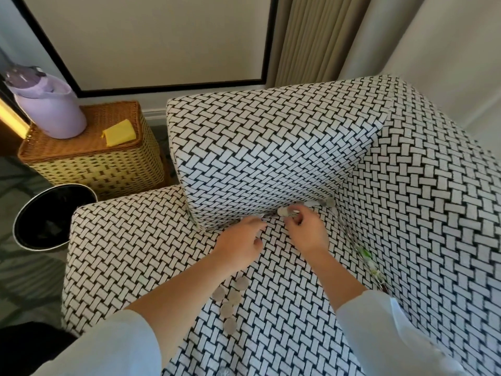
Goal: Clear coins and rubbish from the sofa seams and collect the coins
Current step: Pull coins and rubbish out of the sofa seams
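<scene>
A black-and-white woven-pattern sofa (284,267) fills the view. Several silver coins (230,299) lie loose on the seat between my forearms. More coins (284,212) and bits of pale rubbish sit in the seam under the armrest cushion (257,158). My right hand (306,229) pinches a coin at that seam. My left hand (241,241) rests on the seat just left of it, fingertips at the seam, holding nothing I can see. Green-and-white scraps (366,256) line the seam along the backrest on the right.
A black waste bin (54,215) stands on the floor left of the sofa. Behind it a wicker basket (95,158) carries a lilac jug (51,109) and a yellow cloth (119,132). Curtains hang behind the sofa.
</scene>
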